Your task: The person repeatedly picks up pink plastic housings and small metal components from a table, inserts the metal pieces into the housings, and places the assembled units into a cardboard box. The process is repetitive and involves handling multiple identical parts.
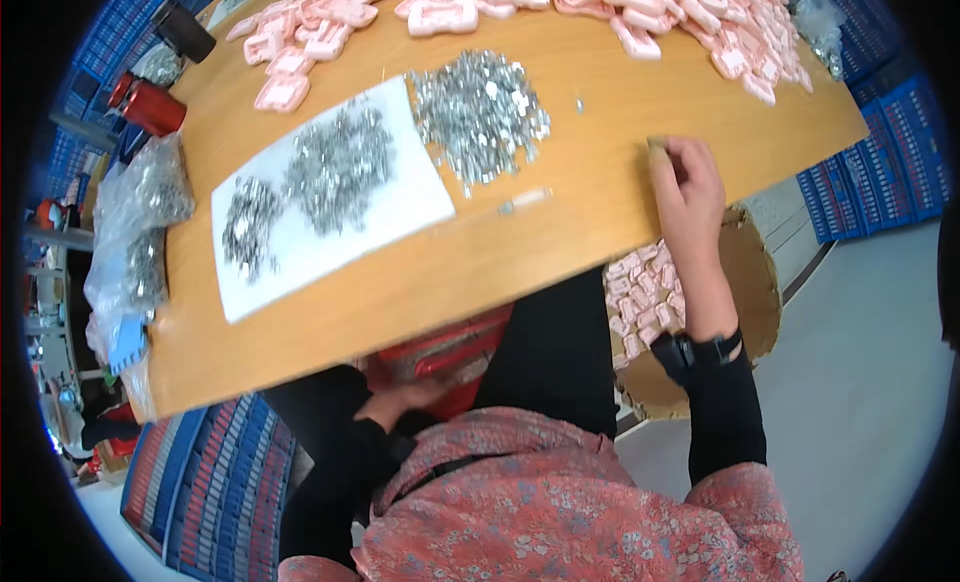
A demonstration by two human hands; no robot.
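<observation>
My right hand (690,192) hovers over the right part of the wooden table (570,227), its fingers curled in toward the thumb. A brownish tip shows at the thumb; whether a small thing is pinched there I cannot make out. Below the table's front edge, my left hand (410,397) is low by my lap, against a red object (455,352); its fingers are blurred. Left of my right hand lies a heap of small shiny silver pieces (480,117). Two more silver heaps (340,167) rest on a white sheet (390,207). A thin, pale blurred strip (525,200) lies nearer me.
Many pink plastic shells (440,17) are piled along the far edge. Clear bags of silver pieces (145,222), a red cup (145,104) and a dark cup (183,30) stand left. A round carton (755,282) with pink shells is below right; blue stacked trays (880,167) stand beyond.
</observation>
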